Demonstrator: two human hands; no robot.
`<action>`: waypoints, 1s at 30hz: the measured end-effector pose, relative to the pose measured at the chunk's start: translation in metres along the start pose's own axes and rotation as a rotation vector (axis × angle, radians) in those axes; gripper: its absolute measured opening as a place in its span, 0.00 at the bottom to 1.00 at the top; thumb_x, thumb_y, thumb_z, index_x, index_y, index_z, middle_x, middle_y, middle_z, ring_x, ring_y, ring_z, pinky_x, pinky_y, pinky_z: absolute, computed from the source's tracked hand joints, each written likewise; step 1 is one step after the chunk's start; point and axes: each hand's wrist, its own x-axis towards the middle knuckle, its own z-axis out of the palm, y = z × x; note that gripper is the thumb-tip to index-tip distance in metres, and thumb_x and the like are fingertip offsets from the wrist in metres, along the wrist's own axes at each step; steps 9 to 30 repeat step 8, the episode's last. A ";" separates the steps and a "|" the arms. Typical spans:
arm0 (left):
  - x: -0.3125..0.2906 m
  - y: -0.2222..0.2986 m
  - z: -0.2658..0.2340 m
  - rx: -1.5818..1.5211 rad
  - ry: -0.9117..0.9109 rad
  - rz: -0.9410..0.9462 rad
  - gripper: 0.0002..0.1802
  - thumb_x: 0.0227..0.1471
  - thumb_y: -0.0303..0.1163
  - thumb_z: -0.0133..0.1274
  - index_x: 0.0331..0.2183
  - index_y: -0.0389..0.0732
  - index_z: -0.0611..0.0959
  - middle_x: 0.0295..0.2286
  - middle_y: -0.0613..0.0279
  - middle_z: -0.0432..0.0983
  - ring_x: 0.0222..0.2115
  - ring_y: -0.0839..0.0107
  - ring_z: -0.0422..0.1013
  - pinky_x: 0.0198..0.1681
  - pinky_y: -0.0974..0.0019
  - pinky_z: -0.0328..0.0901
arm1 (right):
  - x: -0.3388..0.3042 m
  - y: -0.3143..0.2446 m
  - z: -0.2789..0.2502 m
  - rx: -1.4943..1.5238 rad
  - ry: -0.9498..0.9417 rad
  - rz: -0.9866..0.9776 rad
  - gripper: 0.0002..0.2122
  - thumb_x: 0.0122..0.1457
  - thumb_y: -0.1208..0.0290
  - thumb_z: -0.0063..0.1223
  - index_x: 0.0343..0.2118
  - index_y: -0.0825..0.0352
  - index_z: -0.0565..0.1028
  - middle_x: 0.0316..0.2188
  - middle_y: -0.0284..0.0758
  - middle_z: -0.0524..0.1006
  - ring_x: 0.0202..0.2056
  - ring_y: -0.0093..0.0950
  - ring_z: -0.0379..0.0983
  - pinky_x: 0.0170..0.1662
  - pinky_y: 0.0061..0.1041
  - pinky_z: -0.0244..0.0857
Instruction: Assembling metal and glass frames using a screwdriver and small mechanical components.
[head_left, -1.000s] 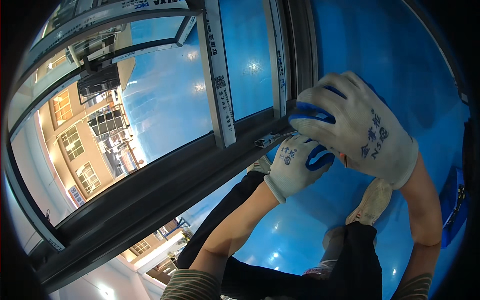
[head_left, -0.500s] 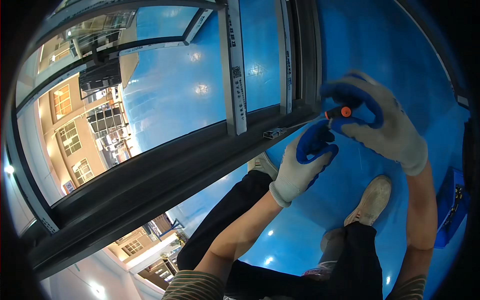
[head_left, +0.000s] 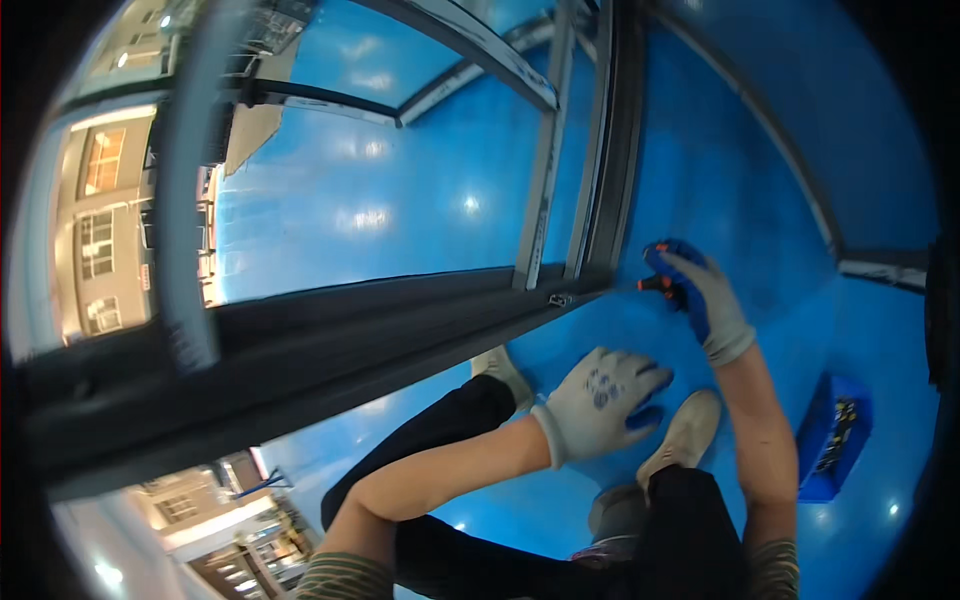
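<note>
My right hand (head_left: 705,305), in a grey glove with blue palm and fingers, is closed on a black and orange screwdriver (head_left: 655,285). Its thin, blurred shaft points left toward a small metal fitting (head_left: 560,299) on the dark sill bar of a frame (head_left: 450,335). Whether the tip touches the fitting, I cannot tell. My left hand (head_left: 605,405), in a matching glove, hangs back down below the bar with its fingers apart and nothing visible in it.
Upright bars with pale strips (head_left: 543,190) rise from the sill bar. At the right, a blue bin (head_left: 822,440) of small dark parts sits on the blue floor. Another frame edge (head_left: 790,150) runs along the far right. My shoes (head_left: 685,435) stand below my hands.
My left hand has come away from the screwdriver, down toward me, and its fingers have spread. My right hand has moved lower and closed round the handle. The view has shifted.
</note>
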 end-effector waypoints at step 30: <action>-0.091 0.072 -0.113 0.336 0.053 0.112 0.28 0.52 0.43 0.63 0.53 0.43 0.77 0.47 0.58 0.75 0.45 0.60 0.71 0.54 0.59 0.62 | 0.025 -0.007 -0.016 -0.100 0.007 0.226 0.16 0.57 0.56 0.66 0.41 0.62 0.82 0.30 0.33 0.80 0.26 0.24 0.73 0.27 0.20 0.63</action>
